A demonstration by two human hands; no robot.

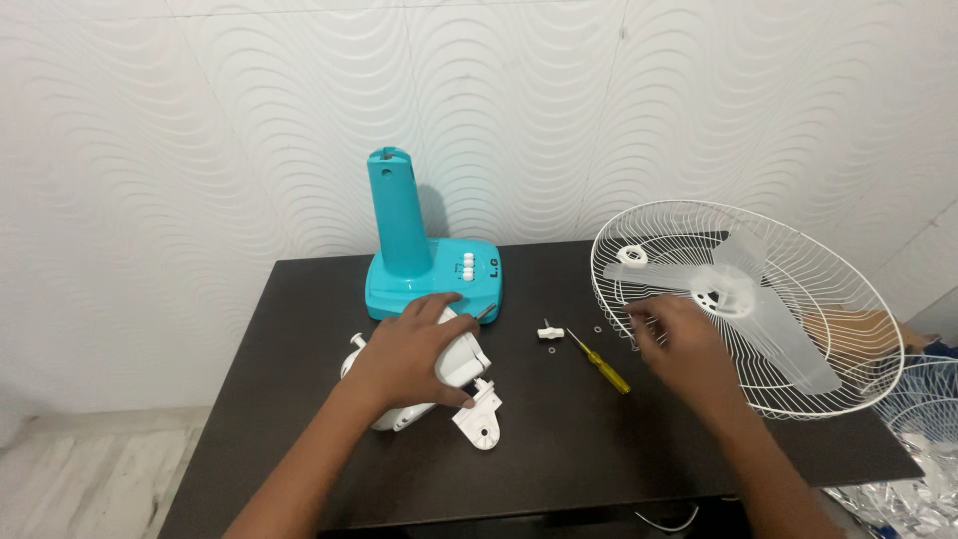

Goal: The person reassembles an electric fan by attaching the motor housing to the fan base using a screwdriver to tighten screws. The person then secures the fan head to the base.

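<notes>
My left hand (414, 349) grips a white fan motor housing (461, 361) lying on the dark table (559, 449), in front of a turquoise fan base with an upright column (404, 235). A white bracket (479, 419) juts from the motor's near end. My right hand (671, 334) hovers with fingers curled at the rim of a white wire fan guard (798, 399), which holds a translucent white fan blade (738, 289). Whether its fingers pinch something small I cannot tell. Between my hands lie a yellow-handled screwdriver (602, 364) and a small white knob (550, 332).
A small washer (597, 327) lies near the guard. Another wire guard (923, 389) and crumpled plastic wrap (898, 499) sit off the table's right edge. A patterned white wall stands behind the table. A white cable (664, 523) hangs at the front edge.
</notes>
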